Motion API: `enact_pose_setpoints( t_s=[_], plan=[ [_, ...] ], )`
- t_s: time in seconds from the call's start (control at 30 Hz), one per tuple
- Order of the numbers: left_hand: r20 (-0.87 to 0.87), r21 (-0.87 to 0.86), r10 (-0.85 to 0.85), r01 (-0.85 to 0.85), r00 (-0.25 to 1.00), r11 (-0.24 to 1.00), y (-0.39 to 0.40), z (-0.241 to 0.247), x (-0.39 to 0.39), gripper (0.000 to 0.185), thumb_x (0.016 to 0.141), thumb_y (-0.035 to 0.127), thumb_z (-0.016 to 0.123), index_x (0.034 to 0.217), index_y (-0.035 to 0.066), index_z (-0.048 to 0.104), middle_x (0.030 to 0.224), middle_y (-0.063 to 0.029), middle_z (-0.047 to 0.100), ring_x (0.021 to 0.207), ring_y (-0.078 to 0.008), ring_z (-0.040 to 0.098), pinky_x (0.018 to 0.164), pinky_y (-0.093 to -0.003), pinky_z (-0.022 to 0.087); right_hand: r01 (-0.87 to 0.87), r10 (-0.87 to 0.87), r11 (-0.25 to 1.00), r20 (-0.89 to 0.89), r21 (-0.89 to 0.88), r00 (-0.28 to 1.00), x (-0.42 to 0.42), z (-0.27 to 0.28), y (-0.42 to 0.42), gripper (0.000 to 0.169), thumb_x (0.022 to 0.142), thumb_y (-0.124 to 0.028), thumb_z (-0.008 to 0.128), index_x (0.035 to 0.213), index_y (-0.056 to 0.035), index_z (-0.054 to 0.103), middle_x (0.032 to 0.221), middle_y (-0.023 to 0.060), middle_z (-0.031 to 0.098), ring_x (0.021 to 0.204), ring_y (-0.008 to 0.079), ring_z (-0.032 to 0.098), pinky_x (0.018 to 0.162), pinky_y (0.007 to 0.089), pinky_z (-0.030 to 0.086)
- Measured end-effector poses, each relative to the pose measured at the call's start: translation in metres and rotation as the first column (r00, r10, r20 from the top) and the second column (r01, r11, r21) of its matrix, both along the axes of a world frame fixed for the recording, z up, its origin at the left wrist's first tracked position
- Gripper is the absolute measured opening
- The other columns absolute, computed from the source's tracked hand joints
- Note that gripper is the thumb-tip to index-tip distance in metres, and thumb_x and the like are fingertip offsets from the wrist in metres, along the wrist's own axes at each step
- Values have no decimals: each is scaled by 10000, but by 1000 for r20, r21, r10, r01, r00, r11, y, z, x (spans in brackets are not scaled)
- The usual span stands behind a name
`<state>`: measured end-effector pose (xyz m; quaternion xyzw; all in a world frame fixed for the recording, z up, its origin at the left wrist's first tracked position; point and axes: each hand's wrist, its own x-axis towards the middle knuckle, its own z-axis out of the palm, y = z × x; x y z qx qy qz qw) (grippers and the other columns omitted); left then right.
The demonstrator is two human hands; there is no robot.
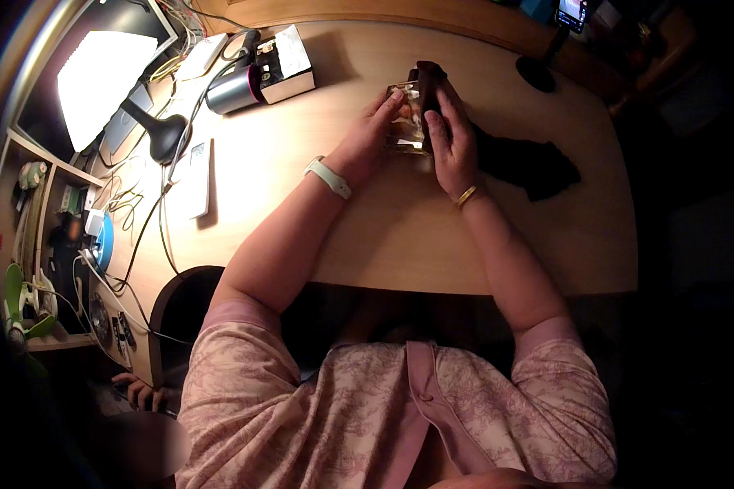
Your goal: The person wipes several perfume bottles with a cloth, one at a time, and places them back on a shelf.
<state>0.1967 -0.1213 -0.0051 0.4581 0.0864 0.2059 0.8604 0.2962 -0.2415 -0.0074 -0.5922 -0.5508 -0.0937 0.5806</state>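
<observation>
My left hand [376, 131] grips a clear glass bottle or box [408, 119] with amber tints and bright reflections, its thumb lying across the front face. Against the right side of the glass, my right hand [455, 140] presses a dark brown cloth [429, 76], which bunches up above the fingers. Both hands are raised over the far middle of the wooden desk [397, 244]. To the right of my right hand lies a black, ragged-edged shape [529, 166], probably a dark cloth. What is inside the glass cannot be made out.
A grey hair dryer [232, 90] rests beside a thick box or book [287, 67]. At left stand a glowing lamp [107, 82], its black base [168, 137], a white panel [200, 180] and tangled cables. A phone [573, 13] is on a stand. Another person's hand [140, 391] shows lower left.
</observation>
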Motion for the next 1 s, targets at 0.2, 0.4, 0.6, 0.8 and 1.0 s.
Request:
enact_pose_setpoints(
  t_s=[0.2, 0.4, 0.6, 0.8, 1.0],
  plan=[
    [-9, 102, 195, -193, 981, 976, 3, -5, 2, 363, 1032, 326, 494, 1283, 63, 485, 1078, -75, 621, 921, -152, 622, 757, -289, 529, 30, -42, 995, -118, -98, 992, 0, -10, 2, 496, 968, -212, 606, 1354, 67, 469, 1373, 249, 521, 1287, 355, 499, 1085, 381, 371],
    [143, 434, 335, -364, 931, 824, 5, -6, 9, 437, 1018, 192, 534, 1366, 18, 335, 1040, -135, 631, 887, -150, 621, 769, -285, 531, -46, 31, 998, -299, -43, 954, 3, -12, 5, 500, 895, -222, 718, 1270, 50, 531, 1207, 177, 632, 1122, 254, 602, 987, 344, 452],
    [201, 562, 309, -368, 930, 741, 2, -13, 8, 468, 998, 185, 579, 1385, 48, 354, 1103, -105, 624, 972, -143, 627, 780, -268, 520, -240, 164, 967, -517, -83, 840, 10, -7, 3, 402, 871, -188, 743, 1192, -1, 589, 1120, 93, 667, 1039, 189, 620, 947, 325, 470],
    [114, 842, 406, -305, 907, 446, 3, -5, 3, 549, 961, 136, 628, 1436, 49, 367, 1198, -101, 603, 1032, -162, 620, 797, -260, 514, -190, 181, 981, -541, 40, 821, 8, -7, 5, 371, 854, -179, 760, 1146, -11, 605, 1083, 81, 680, 1000, 181, 633, 911, 311, 484],
    [-17, 821, 304, -160, 953, 548, -10, -2, 1, 618, 979, 197, 605, 1491, 41, 297, 1363, -124, 506, 1213, -202, 529, 945, -335, 480, 281, -264, 960, -268, 23, 926, 12, -2, 4, 394, 803, -231, 799, 1057, -12, 592, 1000, 150, 688, 908, 296, 672, 818, 381, 521]
  ],
)
